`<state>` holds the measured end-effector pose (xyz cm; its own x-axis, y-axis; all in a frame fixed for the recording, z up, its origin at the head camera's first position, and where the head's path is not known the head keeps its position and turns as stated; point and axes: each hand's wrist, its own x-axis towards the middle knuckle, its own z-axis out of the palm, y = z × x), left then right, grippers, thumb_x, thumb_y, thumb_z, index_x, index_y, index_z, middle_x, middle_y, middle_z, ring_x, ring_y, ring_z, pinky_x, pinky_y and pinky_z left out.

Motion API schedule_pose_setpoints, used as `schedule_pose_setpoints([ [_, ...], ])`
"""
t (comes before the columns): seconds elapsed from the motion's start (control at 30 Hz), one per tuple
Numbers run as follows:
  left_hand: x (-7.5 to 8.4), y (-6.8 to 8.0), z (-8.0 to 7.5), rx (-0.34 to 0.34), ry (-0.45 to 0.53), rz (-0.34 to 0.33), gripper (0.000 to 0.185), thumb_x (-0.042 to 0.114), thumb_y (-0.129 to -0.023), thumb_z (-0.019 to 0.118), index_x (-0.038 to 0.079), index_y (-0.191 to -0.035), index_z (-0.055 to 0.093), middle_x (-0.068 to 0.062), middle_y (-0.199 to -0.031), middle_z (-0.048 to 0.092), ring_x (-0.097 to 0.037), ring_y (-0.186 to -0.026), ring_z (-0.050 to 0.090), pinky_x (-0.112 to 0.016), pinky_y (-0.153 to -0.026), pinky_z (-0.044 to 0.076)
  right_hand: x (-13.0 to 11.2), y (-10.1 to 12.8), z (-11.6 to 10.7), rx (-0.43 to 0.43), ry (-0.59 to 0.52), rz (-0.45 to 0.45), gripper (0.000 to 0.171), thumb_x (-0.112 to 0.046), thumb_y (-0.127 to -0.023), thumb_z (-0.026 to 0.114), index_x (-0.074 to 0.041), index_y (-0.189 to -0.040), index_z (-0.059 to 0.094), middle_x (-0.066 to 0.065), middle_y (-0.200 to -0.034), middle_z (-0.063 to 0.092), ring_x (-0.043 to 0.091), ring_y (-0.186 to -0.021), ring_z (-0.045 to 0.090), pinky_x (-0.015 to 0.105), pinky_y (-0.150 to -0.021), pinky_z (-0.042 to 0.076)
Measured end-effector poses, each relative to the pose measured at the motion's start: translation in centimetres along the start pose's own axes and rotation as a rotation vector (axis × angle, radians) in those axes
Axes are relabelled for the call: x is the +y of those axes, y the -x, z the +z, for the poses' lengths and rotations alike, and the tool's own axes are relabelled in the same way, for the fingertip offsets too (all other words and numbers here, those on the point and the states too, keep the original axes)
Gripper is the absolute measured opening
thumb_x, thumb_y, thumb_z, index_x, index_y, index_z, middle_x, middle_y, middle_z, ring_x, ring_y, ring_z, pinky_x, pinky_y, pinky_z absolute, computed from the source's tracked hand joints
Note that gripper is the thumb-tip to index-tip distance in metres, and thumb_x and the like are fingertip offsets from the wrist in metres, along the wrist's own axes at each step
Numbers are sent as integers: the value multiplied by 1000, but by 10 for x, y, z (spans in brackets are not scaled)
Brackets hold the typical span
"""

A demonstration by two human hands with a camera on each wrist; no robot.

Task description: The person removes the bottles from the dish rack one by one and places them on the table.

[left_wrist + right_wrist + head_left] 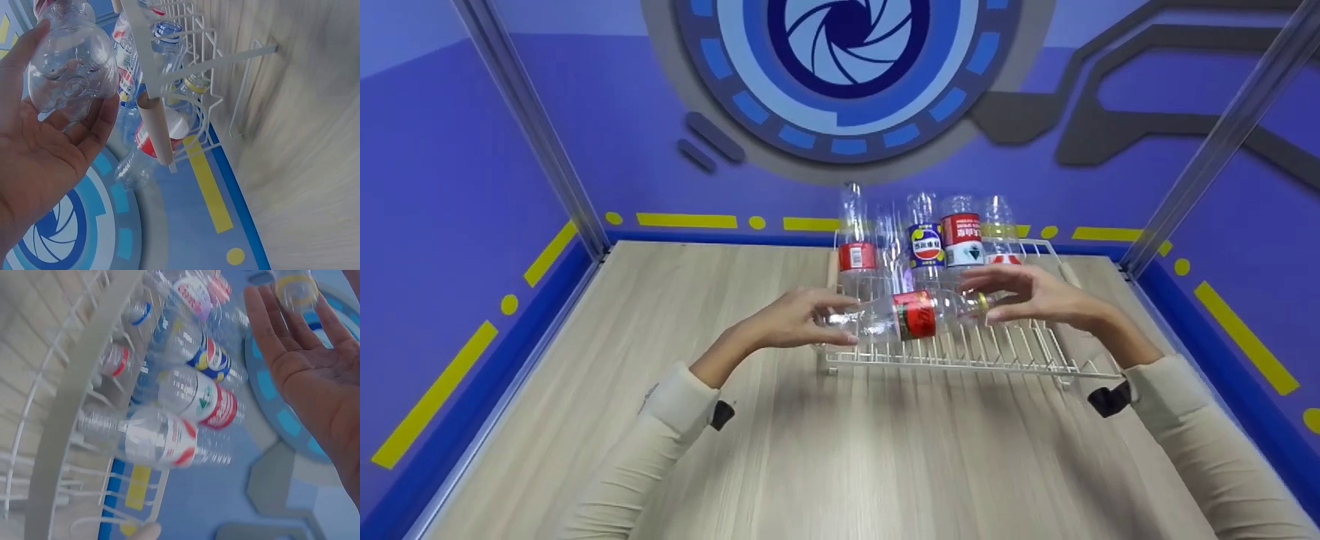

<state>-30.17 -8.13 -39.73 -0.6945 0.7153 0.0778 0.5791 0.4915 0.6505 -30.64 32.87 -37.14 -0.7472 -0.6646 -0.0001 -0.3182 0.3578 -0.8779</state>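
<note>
A clear plastic bottle with a red label lies level over the front of a white wire rack. My left hand holds its base, the thumb on one side and the fingers on the other; the moulded base shows in the left wrist view. My right hand is at the other end, around the neck with its yellow ring. In the right wrist view, the fingers of that hand are extended beside the neck.
Several empty bottles stand neck down along the rack's back: one with a red label, one with a blue label, one with a red-and-white label. The rack stands on a wood-grain table before a blue-purple wall.
</note>
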Motion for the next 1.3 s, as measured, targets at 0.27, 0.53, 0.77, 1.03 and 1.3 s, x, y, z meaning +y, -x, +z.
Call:
schedule_pose_setpoints([
  [0.27, -21, 9, -5, 95, 89, -26, 64, 34, -91, 78, 8, -145, 57, -10, -130, 69, -26, -115, 67, -42, -100, 56, 28, 28, -44, 94, -34, 44, 55, -6, -102, 59, -7, -155, 42, 14, -146, 58, 11, -126, 63, 28, -98, 57],
  [0.53, -44, 18, -9, 238, 257, -56, 58, 21, -91, 78, 5, -143, 57, -18, -129, 68, -32, -118, 66, -44, -101, 55, 57, 55, -72, 185, -43, 111, 51, -10, -106, 52, 0, -155, 38, -4, -136, 66, 9, -119, 67, 26, -94, 58],
  [0.77, -66, 22, -11, 339, 409, -124, 67, 19, -94, 75, 14, -154, 45, -18, -139, 60, -34, -126, 62, -44, -101, 56, 80, 77, -85, 326, -10, 152, 48, -13, -107, 53, -3, -152, 44, -15, -126, 69, 6, -110, 70, 24, -90, 59],
  [1.03, -87, 16, -8, 418, 602, -181, 86, 17, -98, 70, 20, -165, 16, -20, -150, 49, -34, -140, 50, -48, -113, 47, 98, 87, -92, 407, -31, 181, 47, -12, -106, 55, 1, -149, 46, -15, -123, 70, -1, -109, 67, 17, -88, 57],
  [1.3, -98, 12, -2, 470, 682, -191, 82, 16, -98, 69, 23, -164, 22, -15, -142, 45, -32, -136, 50, -33, -102, 52, 113, 94, -85, 423, -50, 217, 49, -12, -104, 59, 0, -150, 45, -16, -127, 64, -3, -107, 66, 18, -87, 57],
])
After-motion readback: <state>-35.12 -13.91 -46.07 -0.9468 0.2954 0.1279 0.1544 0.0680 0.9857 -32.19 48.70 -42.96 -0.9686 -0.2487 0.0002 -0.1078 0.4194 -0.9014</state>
